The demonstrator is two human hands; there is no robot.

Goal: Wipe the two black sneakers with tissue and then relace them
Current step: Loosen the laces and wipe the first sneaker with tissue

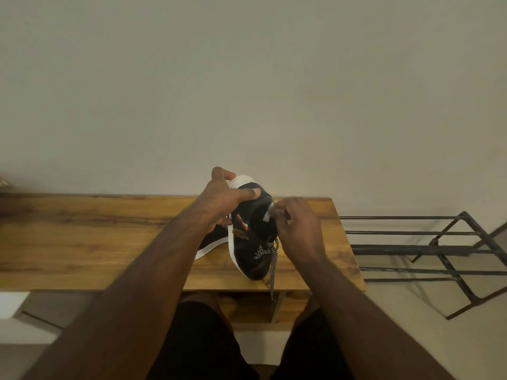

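Head view, left grip: left hand [222, 200] curled round the held sneaker [253, 237], propped on its near end on the bench [82, 237].
Right grip: right hand [297, 229] pinches tissue [269, 213] against the black upper.
Doing it well: brace firmly, short light strokes.
Second sneaker [211, 241]: flat behind, mostly covered.
Lace [271, 259]: dangling off the near edge.
Hard to read: right fingertips blurred.
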